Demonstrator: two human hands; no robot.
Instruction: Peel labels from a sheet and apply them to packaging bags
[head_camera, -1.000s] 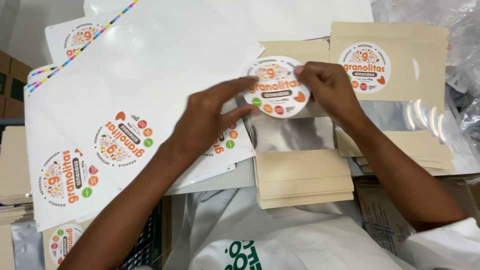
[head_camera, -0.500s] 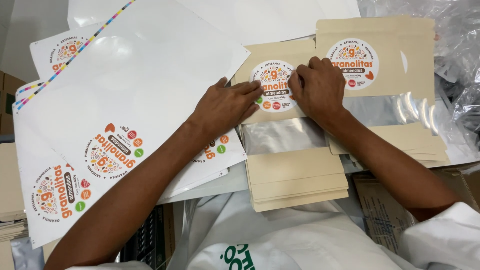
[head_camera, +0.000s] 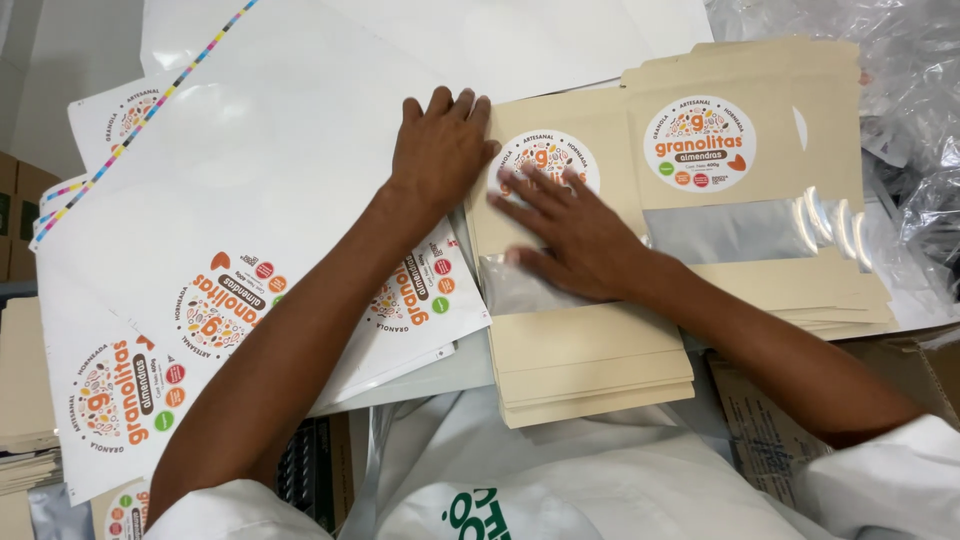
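A round printed sticker (head_camera: 549, 152) sits on the upper part of a tan paper pouch (head_camera: 590, 125) that tops a stack of like pouches (head_camera: 590, 370). My right hand (head_camera: 568, 235) lies flat and open across the sticker's lower part and the pouch's clear window. My left hand (head_camera: 437, 150) rests flat, fingers together, on the white sticker sheet (head_camera: 260, 160) at the pouch's left edge. Neither hand holds anything.
A second stack of stickered pouches (head_camera: 760, 150) lies to the right, with crinkled clear plastic (head_camera: 910, 90) beyond it. More sticker sheets (head_camera: 120, 390) fan out to the left. A cardboard box (head_camera: 770, 430) stands at lower right, tan pouches (head_camera: 25, 380) at far left.
The sticker, held in both hands above the pouch a second ago, now lies stuck on it. My right hand has flattened over it. My left hand slid up onto the sheet.
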